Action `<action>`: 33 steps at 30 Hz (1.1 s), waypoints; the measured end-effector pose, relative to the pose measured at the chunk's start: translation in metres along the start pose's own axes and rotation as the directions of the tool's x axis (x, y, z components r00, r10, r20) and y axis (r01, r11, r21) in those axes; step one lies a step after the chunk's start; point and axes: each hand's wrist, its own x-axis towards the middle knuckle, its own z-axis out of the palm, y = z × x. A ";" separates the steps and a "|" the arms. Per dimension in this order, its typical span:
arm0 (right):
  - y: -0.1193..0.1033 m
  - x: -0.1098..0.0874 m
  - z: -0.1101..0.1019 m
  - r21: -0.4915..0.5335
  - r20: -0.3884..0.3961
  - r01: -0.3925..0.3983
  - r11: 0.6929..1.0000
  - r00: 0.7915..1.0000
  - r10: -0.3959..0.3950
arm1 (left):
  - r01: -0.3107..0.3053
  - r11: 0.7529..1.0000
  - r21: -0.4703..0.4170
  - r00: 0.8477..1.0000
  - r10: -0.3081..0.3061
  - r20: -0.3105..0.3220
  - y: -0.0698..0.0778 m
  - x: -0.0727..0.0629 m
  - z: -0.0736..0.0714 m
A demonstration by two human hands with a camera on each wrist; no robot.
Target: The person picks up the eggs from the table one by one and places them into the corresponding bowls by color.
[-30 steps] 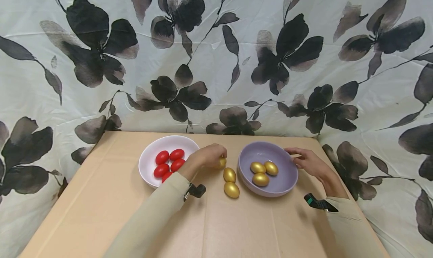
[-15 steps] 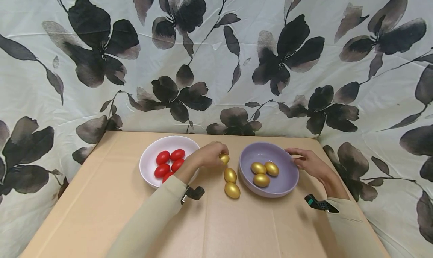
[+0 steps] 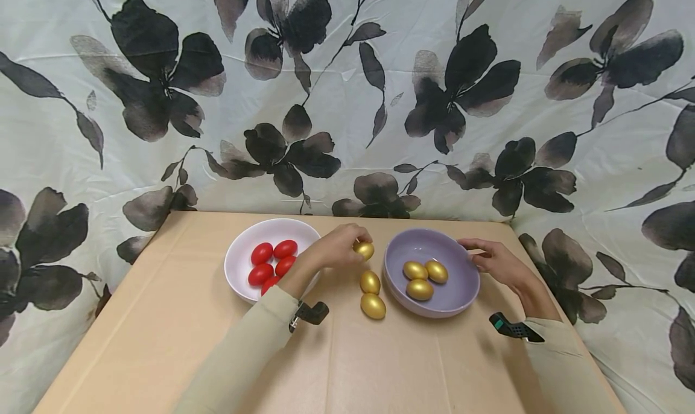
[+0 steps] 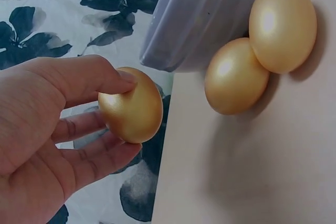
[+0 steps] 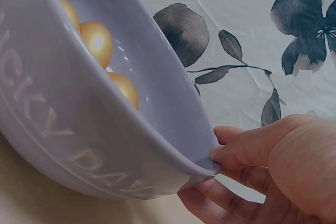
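My left hand (image 3: 341, 246) pinches a golden egg (image 4: 132, 106) between thumb and fingers, just left of the purple bowl (image 3: 393, 281). The egg appears raised off the table. Two more golden eggs, one nearer the back (image 3: 370, 282) and one nearer the front (image 3: 373, 306), touch each other on the table beside the bowl. Three golden eggs (image 3: 420, 289) lie inside the bowl. At the bowl's right side, my right hand (image 5: 283, 166) pinches the rim, thumb over the edge and fingers beneath. Raised lettering shows on the bowl's outer wall in the right wrist view.
A white bowl (image 3: 234, 268) with several red eggs (image 3: 260, 274) stands at the left, partly covered by my left forearm. A flower-print cloth (image 3: 369, 100) hangs behind the back edge of the light wooden-toned table (image 3: 380, 366).
The left hand has risen slightly and moved a little right with the golden egg, which shows more clearly now. My right hand and the purple bowl have stayed in place.
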 end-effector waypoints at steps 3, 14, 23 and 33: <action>0.000 0.000 0.000 0.004 0.000 -0.005 1.000 1.000 0.005 | -0.008 1.000 -0.005 1.000 0.008 -0.021 0.003 0.001 -0.001; -0.001 -0.001 0.000 -0.004 -0.005 -0.008 1.000 1.000 0.008 | -0.043 0.999 -0.017 0.997 0.042 -0.060 0.015 0.005 -0.003; -0.003 0.001 0.000 -0.013 -0.003 0.002 1.000 1.000 -0.002 | -0.077 0.996 -0.034 0.994 0.074 -0.084 0.025 0.011 -0.003; -0.004 0.000 0.000 -0.018 -0.003 -0.007 1.000 1.000 0.007 | -0.098 0.994 -0.054 0.993 0.094 -0.075 0.035 0.021 0.000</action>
